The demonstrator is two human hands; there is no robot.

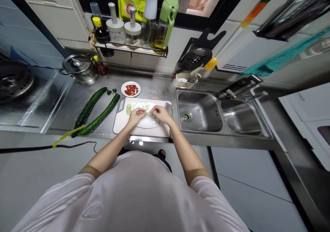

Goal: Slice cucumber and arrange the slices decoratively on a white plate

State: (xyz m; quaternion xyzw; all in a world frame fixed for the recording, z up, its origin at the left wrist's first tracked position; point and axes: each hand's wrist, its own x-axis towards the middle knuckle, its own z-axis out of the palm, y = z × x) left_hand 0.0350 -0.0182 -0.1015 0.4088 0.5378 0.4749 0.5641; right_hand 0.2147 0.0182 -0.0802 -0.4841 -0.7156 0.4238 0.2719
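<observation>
Over a white plate (147,123), my left hand (137,115) and my right hand (161,113) face each other with fingers pinched. A small pale-green cucumber slice (148,113) shows between the two sets of fingertips; how each hand grips it is partly hidden. Just beyond the fingers, several cucumber slices (146,106) lie in a curved arrangement on the plate. The plate rests on a white cutting board (121,123) with a grey handle end. Left of the plate, a row of cucumber slices (128,109) lies on the board.
Two long cucumbers (89,109) and small cut ends (111,91) lie left of the board. Behind it sits a small plate of chopped red pieces (131,89). A lidded steel pot (78,69) stands back left. The double sink (199,111) is on the right; a condiment shelf (131,48) hangs above.
</observation>
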